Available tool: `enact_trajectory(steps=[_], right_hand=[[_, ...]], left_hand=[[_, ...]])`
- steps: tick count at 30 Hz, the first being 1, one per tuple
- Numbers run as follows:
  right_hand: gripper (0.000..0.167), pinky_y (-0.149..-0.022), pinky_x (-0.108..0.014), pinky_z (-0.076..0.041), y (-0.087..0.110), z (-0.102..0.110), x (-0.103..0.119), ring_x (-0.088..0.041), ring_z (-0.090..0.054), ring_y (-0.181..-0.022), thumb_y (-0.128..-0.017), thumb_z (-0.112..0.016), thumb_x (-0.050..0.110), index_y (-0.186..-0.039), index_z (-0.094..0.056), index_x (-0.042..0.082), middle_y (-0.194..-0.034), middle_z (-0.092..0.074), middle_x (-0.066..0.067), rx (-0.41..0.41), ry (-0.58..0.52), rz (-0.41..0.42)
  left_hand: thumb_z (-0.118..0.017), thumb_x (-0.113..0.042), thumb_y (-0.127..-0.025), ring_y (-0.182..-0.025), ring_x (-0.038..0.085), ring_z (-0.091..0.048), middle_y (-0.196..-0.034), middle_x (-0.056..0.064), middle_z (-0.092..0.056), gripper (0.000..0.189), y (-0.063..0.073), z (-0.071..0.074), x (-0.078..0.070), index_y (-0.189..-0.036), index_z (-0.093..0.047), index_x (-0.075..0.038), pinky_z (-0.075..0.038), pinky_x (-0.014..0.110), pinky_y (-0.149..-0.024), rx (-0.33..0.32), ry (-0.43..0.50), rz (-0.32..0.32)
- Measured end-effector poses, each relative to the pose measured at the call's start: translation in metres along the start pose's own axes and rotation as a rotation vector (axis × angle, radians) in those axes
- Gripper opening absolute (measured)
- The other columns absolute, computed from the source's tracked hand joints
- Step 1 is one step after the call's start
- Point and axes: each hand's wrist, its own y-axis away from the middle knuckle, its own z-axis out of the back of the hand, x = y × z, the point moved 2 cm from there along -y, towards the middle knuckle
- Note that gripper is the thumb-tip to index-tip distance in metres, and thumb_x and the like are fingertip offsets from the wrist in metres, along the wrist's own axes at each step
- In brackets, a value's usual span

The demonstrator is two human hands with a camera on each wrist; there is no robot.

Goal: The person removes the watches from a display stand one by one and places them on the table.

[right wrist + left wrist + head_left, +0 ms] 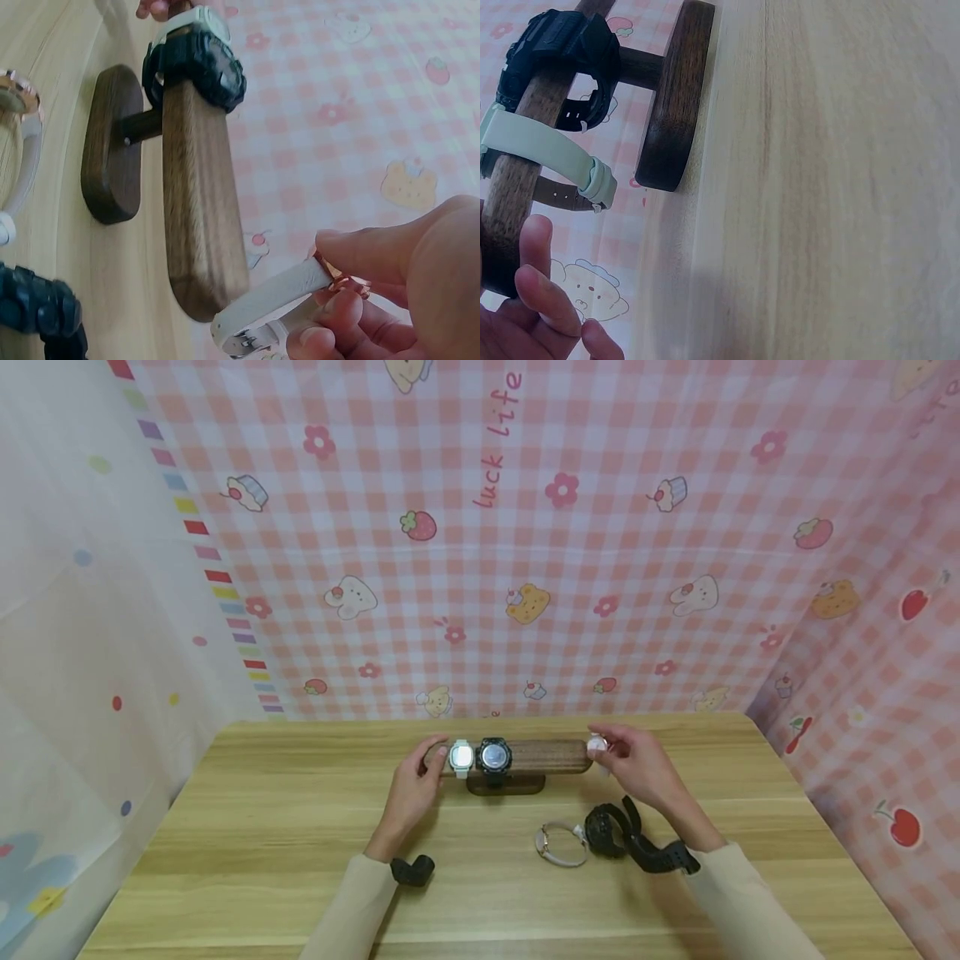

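Note:
My left hand grips the left end of a dark wooden watch stand, with fingers curled beside the bar's end in the left wrist view. Around the bar, near that hand, sit a mint-green watch and a chunky black watch. At the bar's right end, my right hand pinches a watch with a white strap and rose-gold case between thumb and fingers. Its buckled strap loop is right at the bar's tip in the right wrist view. The fingers partly hide its case.
In front of the stand, a light-strapped rose-gold watch lies on the wooden table. Beside it is another black watch, close to my right forearm. A pink checked cloth hangs behind the table.

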Motion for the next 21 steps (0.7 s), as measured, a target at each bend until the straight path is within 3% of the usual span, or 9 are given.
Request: enact_trajectory(steps=[21], right_hand=[[0.039, -0.055, -0.024, -0.047, 0.012, -0.013, 0.034, -0.014, -0.056, -0.069, -0.089, -0.073, 0.008, -0.125, -0.065, -0.004, -0.088, -0.067, -0.006, 0.044, -0.025, 0.081]], left_hand=[[-0.053, -0.031, -0.104, -0.062, 0.021, -0.057, -0.071, 0.008, -0.057, 0.036, 0.000, 0.000, -0.001, -0.135, -0.060, -0.013, -0.045, 0.024, -0.053, -0.002, -0.010, -0.004]])
